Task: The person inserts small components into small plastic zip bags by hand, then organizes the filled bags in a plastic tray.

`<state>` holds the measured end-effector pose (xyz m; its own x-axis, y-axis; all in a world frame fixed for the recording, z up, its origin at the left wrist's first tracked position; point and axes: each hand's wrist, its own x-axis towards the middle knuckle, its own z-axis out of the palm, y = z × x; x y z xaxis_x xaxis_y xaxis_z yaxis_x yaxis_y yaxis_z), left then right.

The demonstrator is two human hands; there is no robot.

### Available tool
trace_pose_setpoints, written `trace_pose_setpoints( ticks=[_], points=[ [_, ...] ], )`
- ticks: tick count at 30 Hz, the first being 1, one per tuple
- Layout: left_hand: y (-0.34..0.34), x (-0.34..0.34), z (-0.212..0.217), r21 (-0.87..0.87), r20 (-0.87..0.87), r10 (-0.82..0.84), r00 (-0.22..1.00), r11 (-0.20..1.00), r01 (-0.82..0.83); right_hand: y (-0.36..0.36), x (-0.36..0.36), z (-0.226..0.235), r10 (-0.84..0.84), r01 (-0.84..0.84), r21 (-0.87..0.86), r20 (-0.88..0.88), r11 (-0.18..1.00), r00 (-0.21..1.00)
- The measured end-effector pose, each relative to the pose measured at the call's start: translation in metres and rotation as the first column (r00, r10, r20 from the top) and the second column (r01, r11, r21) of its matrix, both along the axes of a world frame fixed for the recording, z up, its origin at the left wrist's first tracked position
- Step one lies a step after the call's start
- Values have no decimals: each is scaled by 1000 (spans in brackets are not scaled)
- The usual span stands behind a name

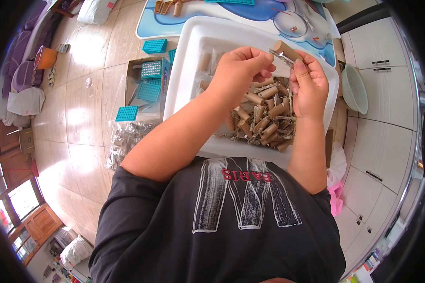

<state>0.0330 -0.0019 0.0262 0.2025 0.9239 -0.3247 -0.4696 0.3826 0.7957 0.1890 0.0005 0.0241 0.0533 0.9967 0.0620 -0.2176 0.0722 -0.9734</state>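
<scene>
My right hand grips a brown cardboard tube above the right side of a white plastic tub. A thin, twisted silvery strand lies along the tube, between my two hands. The thumb and forefinger of my left hand are pinched together at the strand's left end; the other fingers curl below. Beneath my hands, a heap of brown cardboard tubes with similar silvery strands fills part of the tub. Behind my left hand, a clear plastic bag with more tubes is partly hidden.
Left of the tub stands an open box with teal perforated trays. A clear bag of silvery pieces lies nearer me. Beyond the tub is a blue-and-white patterned table. A pale green basin leans by the white cabinets at right.
</scene>
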Motion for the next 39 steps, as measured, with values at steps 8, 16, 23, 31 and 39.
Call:
trace_pose_setpoints(
  ticks=[8, 16, 23, 31, 39],
  points=[
    [12, -11, -18, 421, -145, 10, 989, 906, 52, 5, 14, -5, 121, -172, -219, -226, 961, 967],
    [12, -9, -22, 527, -295, 73, 953, 844, 99, 4, 12, -4, 136, -196, -237, -248, 952, 959],
    [9, -9, -15, 744, -458, 331, 825, 651, 152, 3, 11, -5, 158, -236, -262, -289, 936, 944],
    [9, -10, -15, 779, -507, 406, 760, 593, 203, 3, 11, -6, 201, -283, -253, -305, 925, 931],
    [10, -7, -24, 507, -376, 263, 889, 861, -40, 7, 18, -3, 66, -134, -226, -285, 965, 956]
  ],
)
